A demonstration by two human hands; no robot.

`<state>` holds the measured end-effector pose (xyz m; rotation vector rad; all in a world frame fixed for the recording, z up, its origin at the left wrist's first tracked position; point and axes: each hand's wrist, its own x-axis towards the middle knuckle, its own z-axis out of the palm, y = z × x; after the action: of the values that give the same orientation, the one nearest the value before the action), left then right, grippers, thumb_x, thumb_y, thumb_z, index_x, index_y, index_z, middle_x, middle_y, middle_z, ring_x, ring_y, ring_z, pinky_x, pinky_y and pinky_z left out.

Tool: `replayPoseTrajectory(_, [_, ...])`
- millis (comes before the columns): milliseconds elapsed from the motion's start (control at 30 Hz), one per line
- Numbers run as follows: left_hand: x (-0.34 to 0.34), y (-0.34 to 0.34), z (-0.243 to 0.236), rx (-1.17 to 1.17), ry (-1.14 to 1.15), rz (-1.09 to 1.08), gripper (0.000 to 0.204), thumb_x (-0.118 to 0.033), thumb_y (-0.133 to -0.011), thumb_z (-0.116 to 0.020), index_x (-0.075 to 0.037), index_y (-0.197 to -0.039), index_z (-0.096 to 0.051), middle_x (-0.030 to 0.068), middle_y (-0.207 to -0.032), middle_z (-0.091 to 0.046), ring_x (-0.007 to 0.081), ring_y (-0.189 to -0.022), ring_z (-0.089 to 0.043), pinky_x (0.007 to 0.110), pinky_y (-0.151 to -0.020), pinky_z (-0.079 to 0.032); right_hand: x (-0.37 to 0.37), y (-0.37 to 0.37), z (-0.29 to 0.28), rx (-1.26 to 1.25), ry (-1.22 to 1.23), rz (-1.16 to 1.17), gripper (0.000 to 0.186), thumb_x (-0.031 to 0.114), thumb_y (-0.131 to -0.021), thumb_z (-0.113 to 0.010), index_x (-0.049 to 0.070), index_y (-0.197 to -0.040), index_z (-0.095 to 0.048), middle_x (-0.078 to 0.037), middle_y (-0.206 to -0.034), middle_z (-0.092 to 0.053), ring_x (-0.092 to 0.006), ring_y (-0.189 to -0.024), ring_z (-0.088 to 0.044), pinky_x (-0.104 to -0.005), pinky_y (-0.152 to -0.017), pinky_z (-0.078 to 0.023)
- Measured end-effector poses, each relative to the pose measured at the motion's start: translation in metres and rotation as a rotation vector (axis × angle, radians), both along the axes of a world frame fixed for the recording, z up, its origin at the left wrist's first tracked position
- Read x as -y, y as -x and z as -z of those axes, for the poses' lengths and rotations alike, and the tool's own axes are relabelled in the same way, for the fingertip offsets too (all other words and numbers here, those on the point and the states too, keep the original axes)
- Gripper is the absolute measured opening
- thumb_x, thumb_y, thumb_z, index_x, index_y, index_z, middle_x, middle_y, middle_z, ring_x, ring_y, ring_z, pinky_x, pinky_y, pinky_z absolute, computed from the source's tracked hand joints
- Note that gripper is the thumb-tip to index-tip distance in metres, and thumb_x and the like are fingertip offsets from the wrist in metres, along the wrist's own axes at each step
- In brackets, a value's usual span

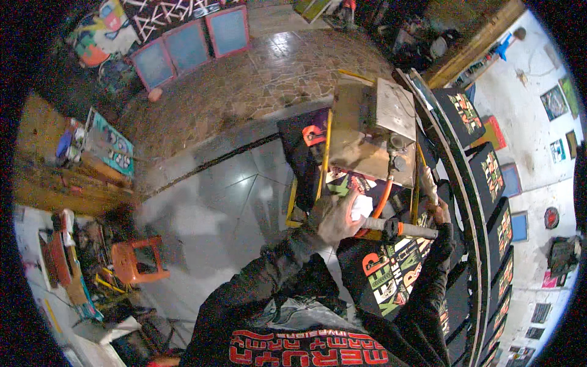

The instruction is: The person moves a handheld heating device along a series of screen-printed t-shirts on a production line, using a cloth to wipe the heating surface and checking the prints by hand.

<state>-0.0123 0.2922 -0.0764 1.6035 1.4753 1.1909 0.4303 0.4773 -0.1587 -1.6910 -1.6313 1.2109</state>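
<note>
A box-shaped metal gas heater (pixel 396 110) in a yellow frame (pixel 326 153) stands ahead of me, over black printed shirts. My left hand (pixel 337 219), slightly blurred, is closed around a white cloth-wrapped handle (pixel 362 208) at the frame's near left. On the right, my right hand (pixel 440 211) grips a second white-wrapped handle (pixel 430 185); its fingers are partly hidden. An orange hose (pixel 384 197) runs from the valve (pixel 397 144) down between my hands. Just below them lies a grey taped bar (pixel 413 230). Nearest me is a black shirt with a colourful print (pixel 397 269).
A long curved-looking rail (pixel 468 202) passes on my right, with several printed black shirts (pixel 489 174) beyond it. An orange plastic stool (pixel 139 260) stands on the tiled floor (pixel 211 208) at left. Framed screens (pixel 186 46) lean at the far left.
</note>
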Motion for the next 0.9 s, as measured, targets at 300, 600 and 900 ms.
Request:
replayPoseTrajectory(300, [0.009, 0.035, -0.009, -0.146, -0.301, -0.102, 0.033, -0.023, -0.071, -0.067, -0.005, -0.094, -0.053, 0.0187, -0.069, -0.060, 0.0394, -0.069, -0.062, 0.047, -0.059, -0.048, 0.030, -0.015, 0.031, -0.136, -0.038, 0.014, 0.027, 0.011, -0.083, -0.058, 0.002, -0.108, -0.062, -0.006, -0.081, -0.064, -0.0132, -0.062, -0.058, -0.0277, -0.053, -0.046])
replayPoseTrajectory(600, [0.012, 0.048, 0.013, -0.081, -0.226, -0.036, 0.049, -0.023, -0.070, -0.069, -0.006, -0.114, -0.058, 0.0145, -0.079, -0.065, 0.0311, -0.073, -0.065, 0.041, -0.066, -0.052, 0.062, 0.010, 0.041, 0.020, -0.143, 0.136, 0.020, 0.015, -0.080, -0.063, -0.002, -0.089, -0.067, -0.006, -0.073, -0.066, -0.0139, -0.061, -0.060, -0.0277, -0.055, -0.047])
replayPoseTrajectory(900, [0.025, 0.081, 0.006, -0.106, -0.252, -0.131, 0.034, -0.020, -0.071, -0.072, -0.007, -0.101, -0.062, 0.0131, -0.086, -0.068, 0.0286, -0.080, -0.068, 0.038, -0.070, -0.054, 0.106, 0.069, 0.031, -0.055, -0.142, 0.194, 0.026, 0.016, -0.075, -0.064, -0.003, -0.093, -0.065, -0.009, -0.071, -0.063, -0.0170, -0.063, -0.058, -0.0302, -0.058, -0.047])
